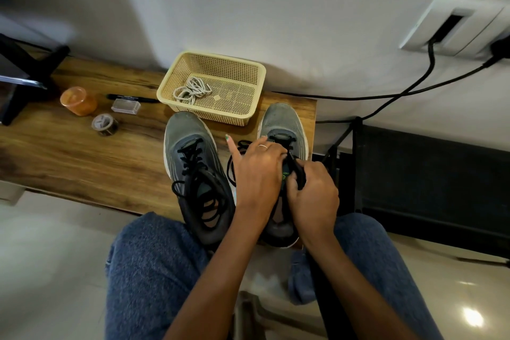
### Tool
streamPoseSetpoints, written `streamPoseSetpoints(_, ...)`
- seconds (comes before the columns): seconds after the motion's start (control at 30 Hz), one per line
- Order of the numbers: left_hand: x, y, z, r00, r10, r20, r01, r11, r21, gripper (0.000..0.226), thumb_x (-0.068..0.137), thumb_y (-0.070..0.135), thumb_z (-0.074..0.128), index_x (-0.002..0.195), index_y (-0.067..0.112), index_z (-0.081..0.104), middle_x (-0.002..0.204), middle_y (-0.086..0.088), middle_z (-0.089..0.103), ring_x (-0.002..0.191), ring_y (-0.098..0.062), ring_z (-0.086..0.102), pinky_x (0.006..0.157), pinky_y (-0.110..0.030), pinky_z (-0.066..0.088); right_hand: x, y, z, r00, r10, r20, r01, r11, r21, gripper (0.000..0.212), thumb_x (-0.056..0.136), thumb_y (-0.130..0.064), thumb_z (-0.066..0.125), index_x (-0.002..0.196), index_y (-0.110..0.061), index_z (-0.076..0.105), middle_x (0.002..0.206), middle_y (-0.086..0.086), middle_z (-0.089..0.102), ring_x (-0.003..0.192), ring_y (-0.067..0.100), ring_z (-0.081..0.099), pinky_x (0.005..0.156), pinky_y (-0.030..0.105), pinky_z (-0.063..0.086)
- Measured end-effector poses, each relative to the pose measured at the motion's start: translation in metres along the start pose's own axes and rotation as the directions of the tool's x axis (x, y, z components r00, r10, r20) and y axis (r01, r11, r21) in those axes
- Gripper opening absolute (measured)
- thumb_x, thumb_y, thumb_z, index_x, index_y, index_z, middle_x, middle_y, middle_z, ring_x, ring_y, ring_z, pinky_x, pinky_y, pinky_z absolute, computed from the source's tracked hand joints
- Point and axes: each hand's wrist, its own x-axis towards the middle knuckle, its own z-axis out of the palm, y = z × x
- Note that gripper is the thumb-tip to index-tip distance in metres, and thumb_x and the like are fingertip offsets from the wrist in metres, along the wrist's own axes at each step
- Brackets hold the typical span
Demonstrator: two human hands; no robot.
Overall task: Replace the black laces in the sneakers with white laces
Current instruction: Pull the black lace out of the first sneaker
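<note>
Two grey sneakers stand toes-away on the wooden table (69,152). The left sneaker (193,174) still carries its black lace, loosened and looping over the heel opening. On the right sneaker (284,124), my left hand (256,171) and my right hand (311,193) both pinch the black lace (234,165) at the tongue; a loose loop of it lies between the shoes. White laces (191,90) lie bundled in a beige mesh basket (242,113) behind the shoes.
An orange cup (78,101), a black marker (129,97), a clear small box (125,106) and a tape roll (105,124) sit at the left. A black stand (24,74) is far left. Black cables (400,91) run along the wall right. My jeans-clad knees are below.
</note>
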Motion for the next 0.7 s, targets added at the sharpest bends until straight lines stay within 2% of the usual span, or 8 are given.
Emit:
streamPoseSetpoints(0.1,0.002,0.002,-0.006,0.986,-0.160,-0.047,0.150,0.975,-0.165,0.007,0.090,0.015,0.062,0.091,0.018,0.068,0.093,0.006,0.068,0.092,-0.015,0.063,0.113,-0.057,0.025,0.000,-0.001,0.001,1.000,0.013,-0.004,-0.013,1.000,0.003,0.022,0.081,-0.005,0.064,0.103,-0.005,0.066,0.092,0.010,0.064,0.086,0.029,0.062,0.068,0.028,0.042)
streamPoseSetpoints(0.2,0.009,-0.001,-0.018,0.911,-0.363,-0.195,0.263,0.876,-0.403,0.007,0.092,0.011,0.060,0.095,0.014,0.065,0.094,0.003,0.064,0.084,-0.011,0.059,0.086,-0.031,0.051,0.000,0.000,0.000,1.000,0.028,-0.008,-0.028,1.000,0.003,0.022,0.080,-0.004,0.064,0.102,-0.004,0.066,0.092,0.011,0.064,0.088,0.030,0.061,0.069,0.027,0.040)
streamPoseSetpoints(0.27,0.015,-0.005,-0.025,0.785,-0.573,-0.236,0.352,0.726,-0.592,0.008,0.092,0.008,0.060,0.096,0.013,0.064,0.094,0.000,0.065,0.081,-0.006,0.059,0.073,-0.012,0.047,0.000,0.000,0.000,1.000,0.027,-0.001,-0.027,1.000,0.001,0.022,0.080,-0.004,0.065,0.102,-0.004,0.066,0.093,0.010,0.064,0.088,0.029,0.061,0.070,0.026,0.039)
streamPoseSetpoints(0.33,0.019,-0.007,-0.027,0.685,-0.700,-0.203,0.398,0.593,-0.700,0.007,0.092,0.009,0.060,0.096,0.015,0.062,0.094,0.000,0.066,0.081,-0.004,0.060,0.070,-0.008,0.044,0.000,0.000,0.001,1.000,0.025,0.017,-0.024,1.000,-0.006,0.023,0.080,-0.005,0.065,0.103,-0.005,0.066,0.095,0.010,0.064,0.091,0.029,0.061,0.072,0.027,0.041)
streamPoseSetpoints(0.37,0.019,-0.008,-0.027,0.689,-0.698,-0.194,0.407,0.595,-0.693,0.007,0.092,0.010,0.060,0.097,0.015,0.062,0.094,0.002,0.066,0.082,-0.003,0.060,0.072,-0.011,0.045,0.000,-0.001,0.002,0.999,0.026,0.023,-0.026,1.000,-0.008,0.023,0.081,-0.005,0.064,0.103,-0.005,0.066,0.096,0.010,0.064,0.091,0.028,0.061,0.072,0.027,0.041)
streamPoseSetpoints(0.5,0.013,-0.001,-0.024,0.863,-0.485,-0.144,0.344,0.772,-0.535,0.029,0.086,0.011,0.056,0.113,0.020,0.060,0.111,0.005,0.062,0.105,-0.011,0.054,0.093,-0.031,0.045,0.000,0.000,0.001,0.999,0.032,0.017,-0.032,0.999,-0.008,0.023,0.080,-0.004,0.065,0.103,-0.004,0.066,0.095,0.010,0.065,0.091,0.029,0.062,0.072,0.027,0.042)
streamPoseSetpoints(0.6,0.012,0.000,-0.024,0.973,-0.207,-0.106,0.170,0.944,-0.283,0.048,0.079,0.018,0.056,0.127,0.023,0.057,0.125,0.008,0.059,0.123,-0.013,0.042,0.116,-0.043,0.021,0.001,-0.001,0.000,0.999,0.029,0.018,-0.029,0.999,-0.013,0.023,0.080,-0.004,0.065,0.102,-0.004,0.066,0.094,0.010,0.064,0.089,0.029,0.062,0.071,0.032,0.047)
streamPoseSetpoints(0.7,0.010,-0.005,-0.018,0.999,0.040,-0.001,-0.040,0.997,-0.069,0.043,0.080,0.027,0.064,0.122,0.025,0.064,0.127,0.010,0.061,0.132,-0.018,0.039,0.118,-0.047,-0.001,0.000,-0.002,0.000,0.999,0.007,0.032,-0.007,1.000,-0.001,0.020,0.081,-0.005,0.063,0.101,-0.004,0.065,0.094,0.010,0.064,0.089,0.028,0.061,0.072,0.033,0.046)
